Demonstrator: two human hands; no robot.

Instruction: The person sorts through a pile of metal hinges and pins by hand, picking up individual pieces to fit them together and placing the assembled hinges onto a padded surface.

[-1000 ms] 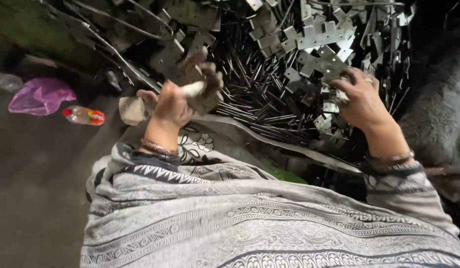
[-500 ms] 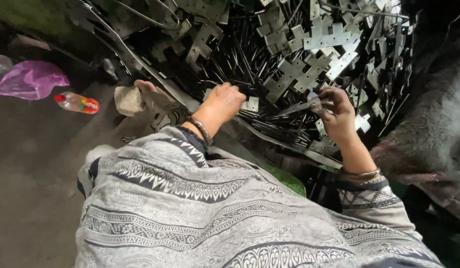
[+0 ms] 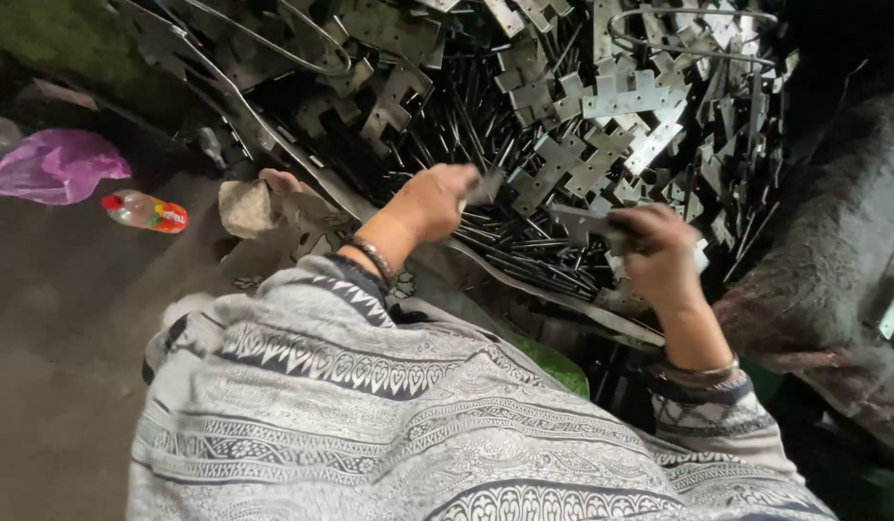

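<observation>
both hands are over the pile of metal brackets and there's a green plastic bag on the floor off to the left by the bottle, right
Not quite: the plastic bag is purple-pink, not green, as the head view shows. It does lie on the floor at the left near the bottle, and the left hand and right hand are both over the pile of metal brackets.

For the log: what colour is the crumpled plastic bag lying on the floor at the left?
Pinkish purple plastic bag, clearest in the head view.

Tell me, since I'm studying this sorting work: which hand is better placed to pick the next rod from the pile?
Probably the left hand: it hovers directly over the thin dark rods, seemingly pinching only something small. The right hand already grips a flat metal piece.
</observation>
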